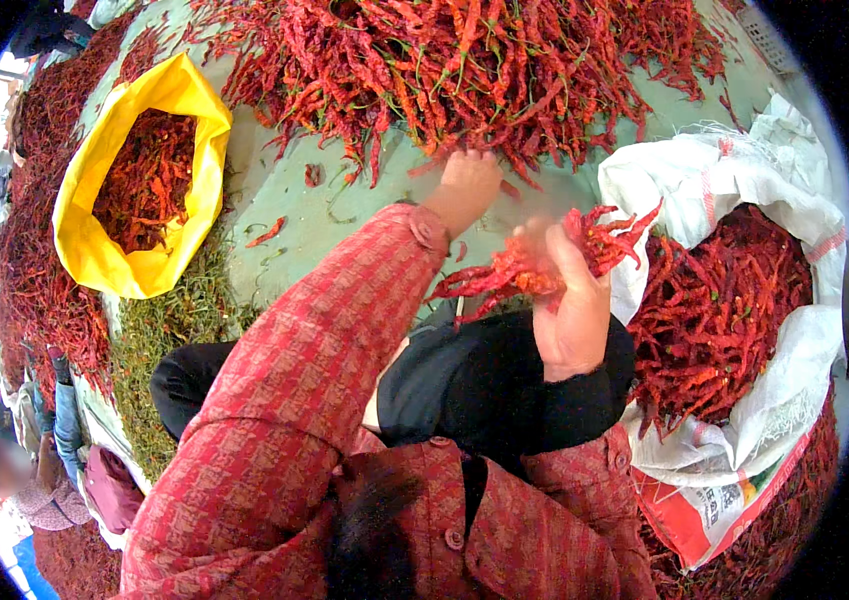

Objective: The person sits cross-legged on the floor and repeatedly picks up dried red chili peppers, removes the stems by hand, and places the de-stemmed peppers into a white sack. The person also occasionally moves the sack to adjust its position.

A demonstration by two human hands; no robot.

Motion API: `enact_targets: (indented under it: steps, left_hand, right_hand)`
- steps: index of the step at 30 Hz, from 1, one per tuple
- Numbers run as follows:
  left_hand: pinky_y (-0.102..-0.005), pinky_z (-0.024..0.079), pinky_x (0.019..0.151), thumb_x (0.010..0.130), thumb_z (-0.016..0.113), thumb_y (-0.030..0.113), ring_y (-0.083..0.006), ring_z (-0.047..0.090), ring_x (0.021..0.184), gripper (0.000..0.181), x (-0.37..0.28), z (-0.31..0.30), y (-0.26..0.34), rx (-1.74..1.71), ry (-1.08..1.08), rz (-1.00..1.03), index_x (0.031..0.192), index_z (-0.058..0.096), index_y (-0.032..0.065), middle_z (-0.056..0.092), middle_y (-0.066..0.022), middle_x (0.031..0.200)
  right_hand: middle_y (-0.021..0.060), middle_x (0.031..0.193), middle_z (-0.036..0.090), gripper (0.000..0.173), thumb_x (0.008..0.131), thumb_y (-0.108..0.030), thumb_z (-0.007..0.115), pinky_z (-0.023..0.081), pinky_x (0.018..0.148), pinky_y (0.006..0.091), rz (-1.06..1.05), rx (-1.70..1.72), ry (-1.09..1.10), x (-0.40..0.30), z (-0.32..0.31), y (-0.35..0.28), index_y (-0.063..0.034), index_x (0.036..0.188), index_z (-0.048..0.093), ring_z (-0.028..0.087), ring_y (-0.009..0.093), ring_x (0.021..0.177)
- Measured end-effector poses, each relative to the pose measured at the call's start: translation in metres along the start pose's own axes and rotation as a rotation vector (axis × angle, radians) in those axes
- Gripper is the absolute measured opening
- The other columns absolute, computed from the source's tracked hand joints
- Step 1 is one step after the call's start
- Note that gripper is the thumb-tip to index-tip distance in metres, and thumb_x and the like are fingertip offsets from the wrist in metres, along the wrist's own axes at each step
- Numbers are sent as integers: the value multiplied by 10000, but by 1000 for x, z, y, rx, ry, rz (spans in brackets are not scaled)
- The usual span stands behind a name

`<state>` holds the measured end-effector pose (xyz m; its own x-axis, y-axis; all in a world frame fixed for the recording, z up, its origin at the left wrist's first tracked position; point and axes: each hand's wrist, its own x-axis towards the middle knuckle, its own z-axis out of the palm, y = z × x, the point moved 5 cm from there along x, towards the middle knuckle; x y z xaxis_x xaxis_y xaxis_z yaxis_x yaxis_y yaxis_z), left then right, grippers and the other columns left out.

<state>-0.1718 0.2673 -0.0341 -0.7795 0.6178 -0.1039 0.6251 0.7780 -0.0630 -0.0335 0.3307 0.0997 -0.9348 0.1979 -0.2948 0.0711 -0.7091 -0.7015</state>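
Note:
Over the front edge of a large heap of dried red chilli peppers [469,60], my left hand [469,184] has its fingers bent downward. Blurred chillies show on both sides of it, but its fingertips are hidden, so a grip cannot be made out. My right hand [574,300] holds a bunch of red chillies [518,270] above my lap, the thumb lying across them and the fingers blurred. Close to the right of that hand stands a white woven sack [664,169], its rim rolled open, with red chillies [717,322] inside.
A yellow sack [75,225] at left holds darker chillies and broken bits [143,187]. Beneath it spreads a mound of green stems [169,360]. Loose pieces lie on the pale green sheet [282,225]. Another person [49,495] sits at far left beside more chillies [41,247].

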Motion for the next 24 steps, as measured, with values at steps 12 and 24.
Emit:
enact_targets:
  steps: [12,24]
  left_hand:
    - [-376,460,639,765,458,141,-295,539,796,125,-168,-15,-92,-304,9,-130,859,502,72,527,-100,876]
    - [-346,426,747,801,456,193,-302,530,836,227,-256,-56,-127,-518,390,-298,928,570,43,566,-139,889]
  right_hand:
    - [57,803,558,192,782,-66,550,458,709,309,-43,-174,-131,6,2,10,-7,957,498,549,156,779]
    - [42,789,581,150,777,-106,564,449,698,274,-142,-423,-222,0,9,17,-26,902,542,559,133,747]
